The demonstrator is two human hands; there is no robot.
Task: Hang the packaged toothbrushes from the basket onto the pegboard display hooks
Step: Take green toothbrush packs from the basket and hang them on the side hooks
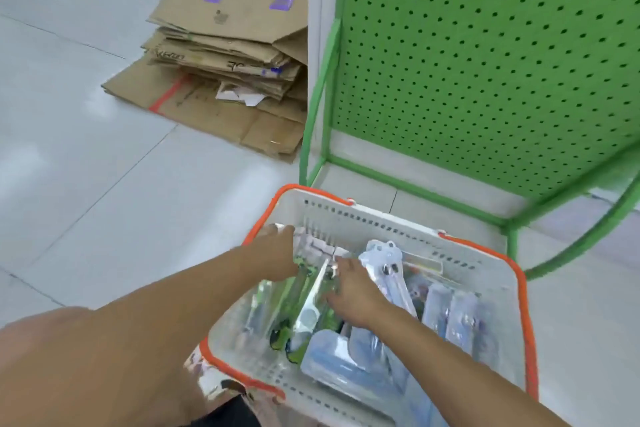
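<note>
Both hands (349, 291) in basket (346, 215), among toothbrushes (304, 308)

White basket (349, 215) with orange rim; green perforated pegboard (485, 62); brown cardboard (225, 45)

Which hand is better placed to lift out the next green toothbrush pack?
Probably the right hand: it rests on the green packs inside the basket. The left hand is at the basket's wall.
</note>
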